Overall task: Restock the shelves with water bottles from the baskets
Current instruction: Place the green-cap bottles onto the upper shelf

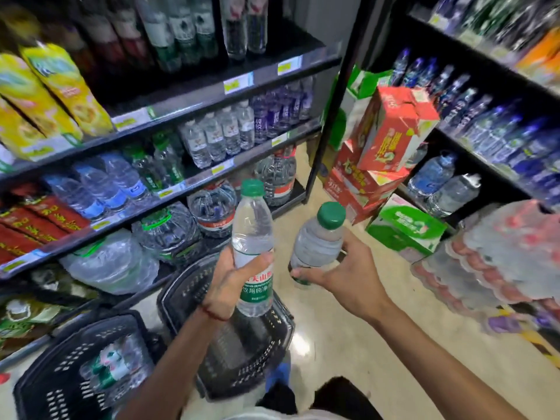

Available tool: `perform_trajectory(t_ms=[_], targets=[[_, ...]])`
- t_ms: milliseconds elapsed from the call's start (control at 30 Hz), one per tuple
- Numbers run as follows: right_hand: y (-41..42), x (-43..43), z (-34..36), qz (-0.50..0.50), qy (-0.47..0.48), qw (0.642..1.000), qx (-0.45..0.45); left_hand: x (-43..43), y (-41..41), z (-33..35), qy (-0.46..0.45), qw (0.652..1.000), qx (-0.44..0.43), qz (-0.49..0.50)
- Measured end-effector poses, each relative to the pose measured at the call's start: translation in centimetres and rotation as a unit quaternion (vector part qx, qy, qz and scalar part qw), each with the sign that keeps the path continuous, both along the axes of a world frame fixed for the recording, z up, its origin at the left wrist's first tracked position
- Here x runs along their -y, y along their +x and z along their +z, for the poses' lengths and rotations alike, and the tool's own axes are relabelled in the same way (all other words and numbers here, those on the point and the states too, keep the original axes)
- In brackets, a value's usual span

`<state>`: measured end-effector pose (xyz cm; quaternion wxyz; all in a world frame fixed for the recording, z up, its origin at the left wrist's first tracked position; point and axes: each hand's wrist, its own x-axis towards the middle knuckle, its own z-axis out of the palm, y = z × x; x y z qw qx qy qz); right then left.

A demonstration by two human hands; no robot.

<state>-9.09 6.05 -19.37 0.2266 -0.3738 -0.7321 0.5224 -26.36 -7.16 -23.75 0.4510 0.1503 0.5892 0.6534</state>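
My left hand (231, 283) grips an upright clear water bottle (253, 234) with a green cap and green label, above a black basket (181, 294). My right hand (345, 274) grips a second green-capped water bottle (318, 242), tilted to the right, over the floor. A second black basket (60, 374) at the lower left holds several more green-labelled bottles (116, 365). The shelves (194, 180) ahead on the left carry rows of small water bottles (218, 137) and large jugs on the bottom level.
Red cartons (391, 131) and a green carton (406, 225) are stacked on the floor ahead. A shrink-wrapped pack of bottles (491, 256) stands at the right. Another shelf of blue-capped bottles (491, 122) lines the right side. Beige floor (342, 344) runs between them.
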Motion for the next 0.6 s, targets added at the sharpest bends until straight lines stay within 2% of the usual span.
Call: perform_trajectory(t_ms=[167,300,433,600], targets=[[-3.4,-7.7,1.7,0.039,0.017,0.999,-0.027,-5.6,-2.0,2.8,0.027,0.999,-0.036,0.027],[-6.5,-13.5,1.5,0.080,0.012,0.996,-0.041,-9.6,-3.1,4.2,-0.031,0.994,-0.078,0.073],[-9.6,-19.4,2.0,0.152,0.018,0.986,-0.060,-13.8,-4.0,4.7,-0.083,0.974,-0.141,0.156],[-12.4,-26.9,3.8,0.210,0.024,0.975,-0.070,-19.9,-4.1,6.5,-0.094,0.932,-0.220,0.273]])
